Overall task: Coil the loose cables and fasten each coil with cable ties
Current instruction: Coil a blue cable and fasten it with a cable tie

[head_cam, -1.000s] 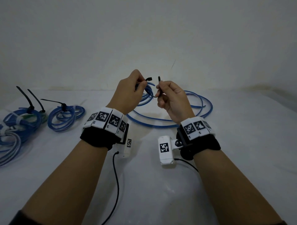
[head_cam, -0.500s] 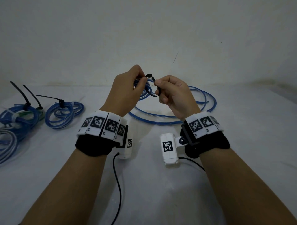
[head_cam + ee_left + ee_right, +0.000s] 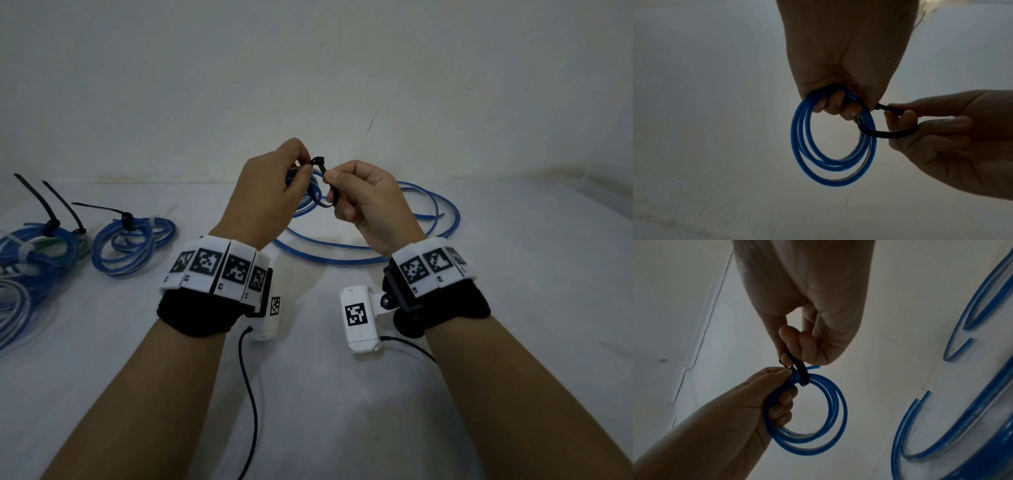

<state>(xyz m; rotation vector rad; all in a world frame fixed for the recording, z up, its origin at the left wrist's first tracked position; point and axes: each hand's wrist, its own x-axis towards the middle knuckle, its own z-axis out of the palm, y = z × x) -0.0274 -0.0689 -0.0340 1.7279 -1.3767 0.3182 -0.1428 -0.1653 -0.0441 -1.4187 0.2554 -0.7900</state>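
Note:
My left hand (image 3: 274, 186) grips a small coil of blue cable (image 3: 830, 152), raised above the white table (image 3: 342, 394); its fingers curl through the loops. A black cable tie (image 3: 890, 134) is looped round the coil's strands (image 3: 804, 374). My right hand (image 3: 359, 195) pinches the tie's tail between thumb and forefinger, right beside the tie's head (image 3: 318, 161), which sits at my left thumb. Whether the tail has entered the head is hidden by the fingers.
Loose blue cable (image 3: 428, 219) lies in wide loops on the table behind my hands. At the left lie tied blue coils (image 3: 130, 243) with black tie tails sticking up (image 3: 37, 202), and more cable at the left edge (image 3: 13, 308). A pale wall stands behind.
My hands have come together: the tie's two ends, apart one second ago, now meet between my fingertips, and the tie forms a closed loop round the coil.

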